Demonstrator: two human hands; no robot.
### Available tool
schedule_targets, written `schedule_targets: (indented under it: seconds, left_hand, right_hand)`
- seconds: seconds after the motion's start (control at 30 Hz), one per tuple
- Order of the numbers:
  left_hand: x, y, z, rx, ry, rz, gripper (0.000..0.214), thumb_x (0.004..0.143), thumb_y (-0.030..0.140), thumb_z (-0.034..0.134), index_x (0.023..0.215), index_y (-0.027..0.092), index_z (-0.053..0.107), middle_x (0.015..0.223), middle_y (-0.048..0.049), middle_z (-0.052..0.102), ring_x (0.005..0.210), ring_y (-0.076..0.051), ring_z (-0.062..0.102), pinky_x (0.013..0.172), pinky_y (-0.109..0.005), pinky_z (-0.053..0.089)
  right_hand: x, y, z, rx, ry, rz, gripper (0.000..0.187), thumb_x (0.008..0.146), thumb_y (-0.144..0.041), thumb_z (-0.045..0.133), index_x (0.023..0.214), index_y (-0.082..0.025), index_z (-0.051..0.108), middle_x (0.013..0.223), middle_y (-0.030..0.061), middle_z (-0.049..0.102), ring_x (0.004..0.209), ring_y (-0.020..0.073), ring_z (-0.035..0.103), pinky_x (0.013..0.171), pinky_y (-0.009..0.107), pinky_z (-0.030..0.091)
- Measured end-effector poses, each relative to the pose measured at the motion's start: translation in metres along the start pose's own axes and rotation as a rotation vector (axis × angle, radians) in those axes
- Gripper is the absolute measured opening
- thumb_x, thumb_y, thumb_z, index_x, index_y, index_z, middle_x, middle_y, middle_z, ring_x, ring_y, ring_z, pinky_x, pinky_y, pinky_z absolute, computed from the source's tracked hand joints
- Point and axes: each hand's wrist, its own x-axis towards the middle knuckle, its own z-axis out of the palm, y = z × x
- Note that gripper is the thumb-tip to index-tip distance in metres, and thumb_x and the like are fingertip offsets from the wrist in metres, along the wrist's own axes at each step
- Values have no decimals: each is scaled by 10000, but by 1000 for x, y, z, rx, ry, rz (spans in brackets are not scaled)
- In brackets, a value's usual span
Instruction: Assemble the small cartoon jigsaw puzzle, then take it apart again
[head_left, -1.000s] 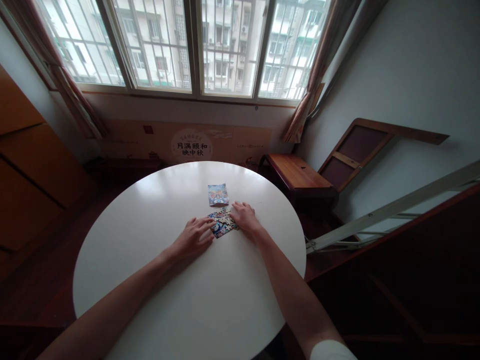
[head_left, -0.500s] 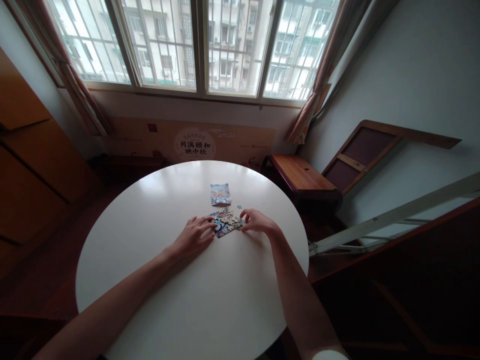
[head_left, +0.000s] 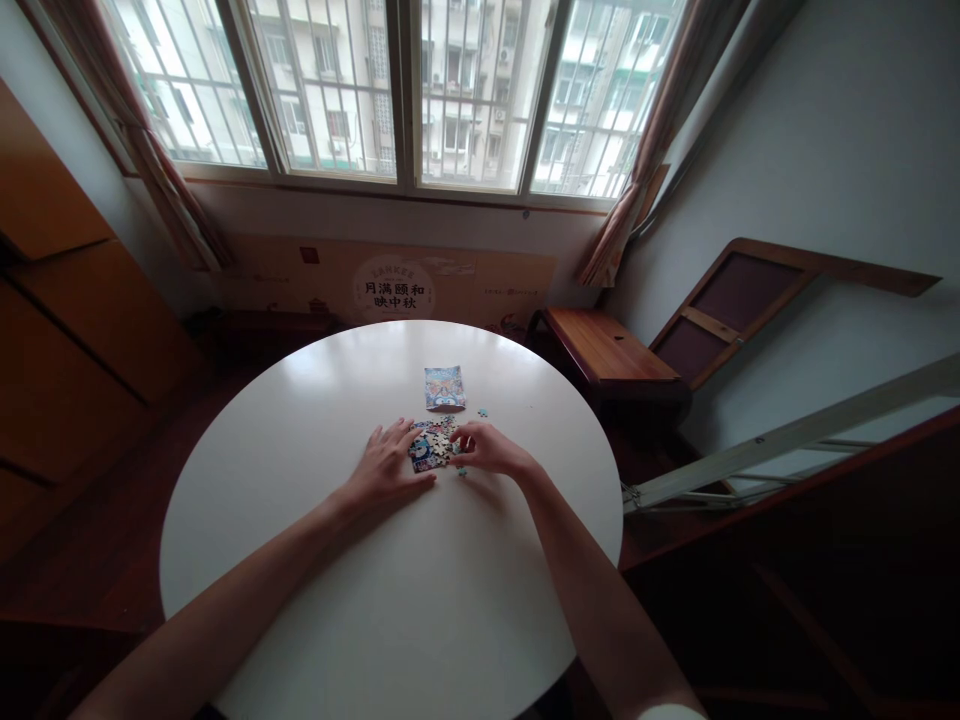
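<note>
On the white table lies a small jigsaw puzzle [head_left: 424, 456], a dark blue printed section with a heap of loose jigsaw pieces [head_left: 441, 443] on and beside it. My left hand [head_left: 385, 460] rests at its left edge, fingers spread and touching the puzzle's side. At the right of the heap, my right hand [head_left: 487, 447] curves its fingers, thumb and index apart, against the loose pieces. A single piece [head_left: 462, 471] lies just under my right thumb, and another piece [head_left: 482, 412] sits apart beyond that hand. Whatever is under the right fingertips is partly hidden.
A colourful printed packet [head_left: 445, 388] lies beyond the puzzle on the round white table [head_left: 300, 420]. A wooden bench [head_left: 611, 345] stands past the table's far right edge. A pale metal frame [head_left: 757, 445] leans at the right, and barred windows are ahead.
My right hand has moved left, and the loose pieces are bunched closer over the puzzle. My left hand's fingers have spread, its thumb now out to the right. A piece shows below my right thumb.
</note>
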Motion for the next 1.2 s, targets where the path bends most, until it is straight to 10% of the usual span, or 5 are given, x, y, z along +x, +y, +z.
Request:
schedule_targets:
  seconds: [0.2, 1.2]
  left_hand:
    - [1, -5, 4, -40, -47, -3, 727, 790, 652, 501, 1357, 202, 435, 1422, -157, 426, 1322, -335, 361, 1079, -592, 211]
    - [3, -5, -3, -423, 51, 203, 742, 717, 334, 705, 1378, 258, 376, 1307, -103, 396, 1247, -270, 420, 1035, -412, 423]
  right_hand:
    - [0, -2, 4, -199, 48, -112, 732, 623, -478, 794, 1278, -242, 568, 1262, 126, 518, 1191, 316, 442, 1000, 472, 367]
    - [8, 2, 23, -250, -17, -140, 959, 602, -668, 712, 1424, -322, 358, 1414, 99, 378, 1310, 340, 278, 1067, 486, 246]
